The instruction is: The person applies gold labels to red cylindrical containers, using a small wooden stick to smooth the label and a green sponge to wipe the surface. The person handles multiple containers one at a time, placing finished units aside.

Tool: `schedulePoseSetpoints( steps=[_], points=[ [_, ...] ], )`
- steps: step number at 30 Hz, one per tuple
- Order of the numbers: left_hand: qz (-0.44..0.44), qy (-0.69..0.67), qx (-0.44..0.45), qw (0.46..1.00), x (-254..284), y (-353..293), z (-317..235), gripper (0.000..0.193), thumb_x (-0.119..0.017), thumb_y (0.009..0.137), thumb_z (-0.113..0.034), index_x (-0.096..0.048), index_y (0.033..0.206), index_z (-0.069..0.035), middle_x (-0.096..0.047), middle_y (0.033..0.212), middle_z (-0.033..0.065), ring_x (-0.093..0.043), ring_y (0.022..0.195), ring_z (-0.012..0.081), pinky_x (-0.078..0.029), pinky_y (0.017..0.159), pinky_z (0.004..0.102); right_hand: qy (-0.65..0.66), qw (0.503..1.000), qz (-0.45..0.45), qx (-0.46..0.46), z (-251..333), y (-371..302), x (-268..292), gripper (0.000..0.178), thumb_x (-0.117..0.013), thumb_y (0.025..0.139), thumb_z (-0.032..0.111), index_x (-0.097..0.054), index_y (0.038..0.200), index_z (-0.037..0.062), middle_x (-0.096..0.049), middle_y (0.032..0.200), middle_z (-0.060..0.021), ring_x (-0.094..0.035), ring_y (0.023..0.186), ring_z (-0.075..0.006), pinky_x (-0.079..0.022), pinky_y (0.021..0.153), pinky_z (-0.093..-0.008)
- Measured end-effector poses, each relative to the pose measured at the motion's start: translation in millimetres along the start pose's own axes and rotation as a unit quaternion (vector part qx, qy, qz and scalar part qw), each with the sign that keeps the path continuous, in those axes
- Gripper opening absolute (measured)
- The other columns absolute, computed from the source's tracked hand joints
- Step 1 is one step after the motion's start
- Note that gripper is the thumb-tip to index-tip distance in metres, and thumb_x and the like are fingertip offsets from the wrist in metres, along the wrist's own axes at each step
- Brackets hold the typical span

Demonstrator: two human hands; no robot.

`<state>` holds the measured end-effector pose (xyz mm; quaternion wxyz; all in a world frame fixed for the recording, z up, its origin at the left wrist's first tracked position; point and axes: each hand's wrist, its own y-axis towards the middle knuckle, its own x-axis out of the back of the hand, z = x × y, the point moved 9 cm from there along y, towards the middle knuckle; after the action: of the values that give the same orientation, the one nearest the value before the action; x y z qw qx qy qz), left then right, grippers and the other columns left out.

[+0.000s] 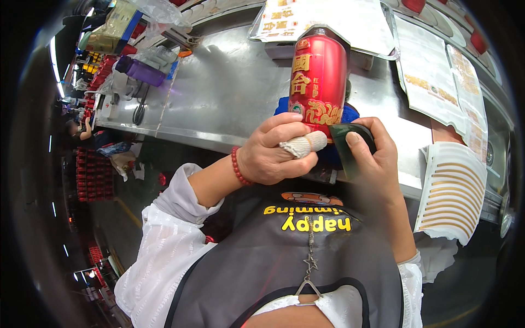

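A glossy red bottle (332,65) with gold decal lettering lies tilted away from me at the table's near edge. My left hand (276,150) is closed around its near end, and one finger wears a white knitted finger cover (304,144). Pressed between the thumb and fingers of my right hand (377,156) is a dark green, flat scraper (343,143), its edge close against the bottle's near end. I cannot tell whether it touches. Blue cloth (350,113) shows under and beside the bottle.
The bottle rests over a metal table (213,82). White decal sheets (429,76) lie behind and to the right; a gold-striped sheet (451,191) hangs over the right edge. A purple bottle (143,71) and plastic bags stand far left. Another person's arm (86,130) shows beyond.
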<state>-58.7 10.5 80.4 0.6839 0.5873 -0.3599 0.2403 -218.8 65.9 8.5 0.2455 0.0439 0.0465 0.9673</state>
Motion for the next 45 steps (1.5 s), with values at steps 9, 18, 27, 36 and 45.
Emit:
schedulePoseSetpoints(
  steps=[9, 18, 27, 36, 45],
  points=[
    [-0.031, 0.032, 0.134, 0.990, 13, -45, 19, 0.013, -0.072, 0.080, -0.012, -0.070, 0.092, -0.013, -0.069, 0.105, 0.0060, -0.060, 0.108, 0.0257, -0.047, 0.102, 0.0458, -0.001, 0.994, -0.029, 0.104, 24, -12, 12, 0.035, -0.054, 0.103, 0.011, -0.054, 0.135, -0.0015, -0.059, 0.131, -0.0163, -0.061, 0.107, -0.0173, -0.052, 0.088, -0.0289],
    [-0.005, -0.045, 0.273, 0.961, -17, -43, 62, 0.083, -0.084, 0.075, -0.035, -0.047, 0.143, -0.006, -0.054, 0.132, 0.0167, -0.044, 0.125, 0.0401, -0.032, 0.111, 0.0515, -0.317, 0.916, -0.007, 0.245, 36, -15, -26, 0.079, -0.082, 0.073, 0.006, -0.046, 0.143, -0.0031, -0.049, 0.142, -0.0248, -0.049, 0.127, -0.0411, -0.042, 0.107, -0.0472],
    [-0.004, -0.060, 0.255, 0.965, -8, -33, 62, 0.081, -0.077, 0.082, -0.046, -0.047, 0.145, -0.004, -0.055, 0.135, 0.0195, -0.049, 0.126, 0.0379, -0.032, 0.113, 0.0506, -0.349, 0.911, -0.024, 0.219, 23, -9, -28, 0.078, -0.081, 0.074, 0.005, -0.045, 0.143, -0.0040, -0.051, 0.141, -0.0235, -0.049, 0.128, -0.0396, -0.041, 0.109, -0.0469],
    [-0.109, -0.567, 0.526, 0.625, -83, -16, 178, 0.056, -0.046, 0.106, -0.048, -0.058, 0.129, 0.002, -0.065, 0.124, 0.0121, -0.062, 0.115, 0.0190, -0.049, 0.101, 0.0355, -0.360, 0.903, -0.027, 0.233, 23, -9, -30, 0.073, -0.080, 0.078, 0.010, -0.046, 0.141, -0.0071, -0.056, 0.132, -0.0248, -0.052, 0.122, -0.0416, -0.043, 0.104, -0.0476],
    [0.002, -0.624, 0.513, 0.590, -88, 5, 187, 0.038, -0.071, 0.094, -0.037, -0.063, 0.117, -0.008, -0.072, 0.109, 0.0036, -0.071, 0.095, 0.0119, -0.060, 0.083, 0.0266, -0.373, 0.886, 0.019, 0.275, 42, -25, -40, 0.075, -0.078, 0.078, 0.004, -0.042, 0.142, -0.0125, -0.054, 0.136, -0.0263, -0.052, 0.120, -0.0441, -0.043, 0.103, -0.0484]
  ],
)
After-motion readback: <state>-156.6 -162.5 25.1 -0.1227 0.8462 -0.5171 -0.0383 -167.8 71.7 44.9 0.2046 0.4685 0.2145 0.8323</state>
